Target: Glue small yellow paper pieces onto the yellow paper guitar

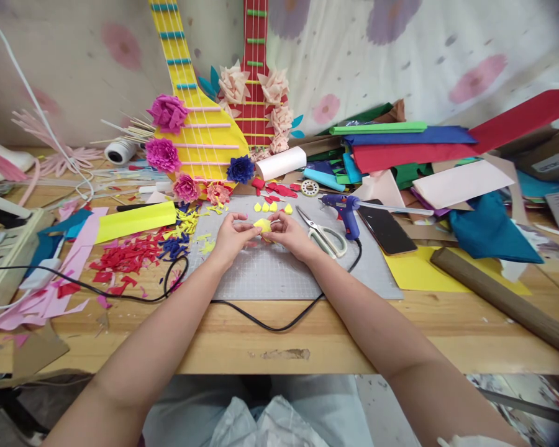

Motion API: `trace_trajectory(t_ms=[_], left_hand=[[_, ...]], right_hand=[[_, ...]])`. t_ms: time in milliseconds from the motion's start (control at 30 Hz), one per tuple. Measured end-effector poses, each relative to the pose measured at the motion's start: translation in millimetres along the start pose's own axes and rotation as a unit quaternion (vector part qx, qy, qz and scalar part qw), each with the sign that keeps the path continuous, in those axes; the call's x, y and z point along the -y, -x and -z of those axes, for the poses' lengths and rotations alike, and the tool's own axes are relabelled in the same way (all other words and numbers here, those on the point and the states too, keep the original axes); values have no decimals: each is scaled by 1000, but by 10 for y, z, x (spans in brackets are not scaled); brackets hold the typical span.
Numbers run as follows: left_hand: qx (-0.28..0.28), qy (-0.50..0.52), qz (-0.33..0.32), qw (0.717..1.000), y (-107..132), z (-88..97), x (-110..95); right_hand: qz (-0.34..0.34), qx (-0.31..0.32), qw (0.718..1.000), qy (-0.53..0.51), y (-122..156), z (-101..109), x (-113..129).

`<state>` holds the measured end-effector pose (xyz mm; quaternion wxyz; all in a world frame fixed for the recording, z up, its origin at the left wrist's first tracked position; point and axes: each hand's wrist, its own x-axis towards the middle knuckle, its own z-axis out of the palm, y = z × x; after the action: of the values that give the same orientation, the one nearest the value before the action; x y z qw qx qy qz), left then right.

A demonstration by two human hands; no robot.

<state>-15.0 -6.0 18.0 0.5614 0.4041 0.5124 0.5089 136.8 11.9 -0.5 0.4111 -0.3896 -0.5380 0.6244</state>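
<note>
Yellow paper piece (262, 226) over cutting mat (270, 282). Left hand (233, 239) at its 8 o'clock, right hand (289, 234) at 4 o'clock; fingers of each curled, thumb and fingertips closed on piece. Small yellow cutouts (273, 207) in row at 1 o'clock, just beyond. Scissors (315, 230) at 3 o'clock; glue gun (348, 216) farther out, same bearing.

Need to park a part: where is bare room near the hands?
Mostly bare: grey gridded mat between left hand, right hand and its near edge; wooden tabletop between black cable and near edge. Crowded: shredded red paper leftward, pale-handled metal scissors and blue glue gun rightward.
</note>
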Motion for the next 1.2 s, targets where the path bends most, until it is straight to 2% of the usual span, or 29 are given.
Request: trace_trajectory(t_ms=[500, 633, 733, 767, 800, 867, 933, 1000, 1033, 1100, 1200], left_hand=[[35, -25, -14, 999, -13, 20, 84], [-16, 9, -11, 1000, -26, 21, 64], [-65, 61, -2, 996, -17, 43, 12], [-76, 80, 3, 994, -12, 54, -6], [-86, 98, 7, 991, -7, 64, -20], [-106, 132, 14, 985, 1, 80, -37], [-123, 164, 13, 979, 3, 85, -41], [-138, 189, 9, 972, 0, 83, -42], [-143, 199, 7, 969, -2, 81, -43], [-151, 214, 8, 965, -7, 80, -47], [-151, 240, 12, 959, -16, 91, -53]], right_hand=[[13, 5, 1000, -1, 3, 10, -37], [37, -38, 998, 33, -1, 89, 51], [66, -96, 979, 167, 95, 271, 289], [66, -119, 958, 252, 155, 337, 383], [58, -143, 925, 348, 224, 397, 470], [-8, -156, 822, 547, 372, 476, 587], [-71, -142, 720, 675, 493, 492, 602], [-97, -125, 652, 742, 560, 465, 533], [-98, -122, 630, 761, 571, 445, 486], [-93, -133, 604, 780, 563, 409, 402], [-109, -156, 592, 783, 524, 383, 357]])
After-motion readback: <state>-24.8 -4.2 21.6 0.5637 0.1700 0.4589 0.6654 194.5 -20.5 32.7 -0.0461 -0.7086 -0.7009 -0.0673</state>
